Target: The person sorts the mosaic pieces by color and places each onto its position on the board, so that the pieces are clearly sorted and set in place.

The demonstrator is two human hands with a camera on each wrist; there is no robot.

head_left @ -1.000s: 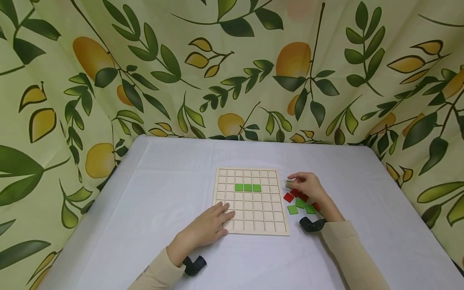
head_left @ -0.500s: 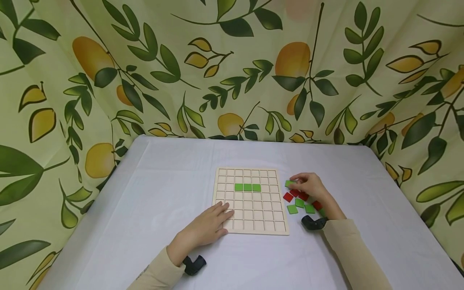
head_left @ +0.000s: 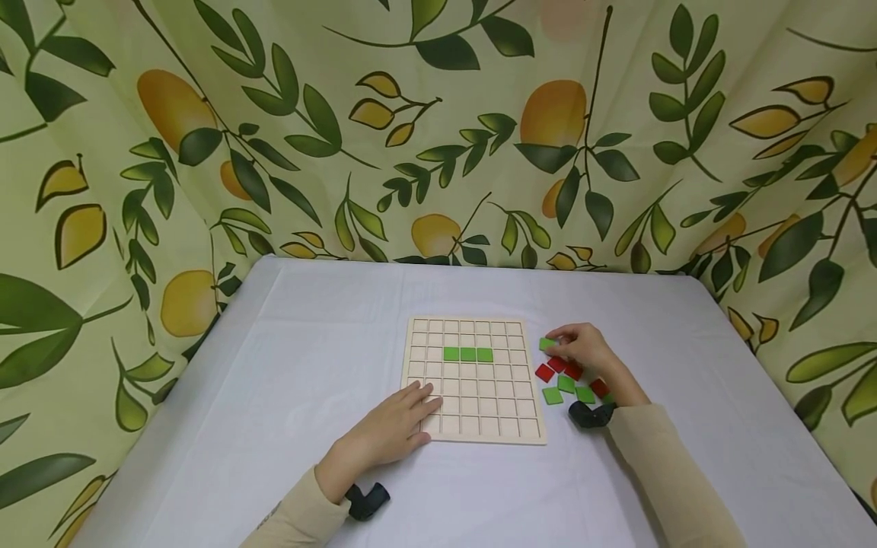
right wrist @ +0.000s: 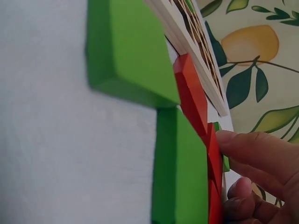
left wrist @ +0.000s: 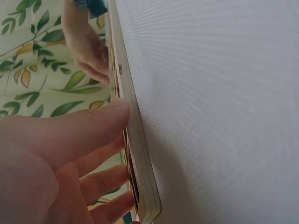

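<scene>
A wooden grid board (head_left: 507, 392) lies on the white table, with a row of 3 green square tiles (head_left: 468, 355) set in its cells. My left hand (head_left: 392, 426) rests on the board's near left corner, fingers spread; in the left wrist view its thumb (left wrist: 114, 112) touches the board's side edge. To the right of the board my right hand (head_left: 585, 348) pinches a green tile (head_left: 546, 344) between thumb and fingers at the far end of the loose pile. In the right wrist view that green tile (right wrist: 226, 163) shows partly behind the thumb.
Several loose red tiles (head_left: 544, 373) and green tiles (head_left: 553, 396) lie close together beside the board's right edge, below my right hand. Black devices are strapped at both wrists. A leaf-and-fruit patterned curtain (head_left: 438, 152) hangs behind the table (head_left: 329, 327).
My right hand has shifted slightly, uncovering more of the green tile at its fingertips, which has moved a little away from me. The left hand stays in place.
</scene>
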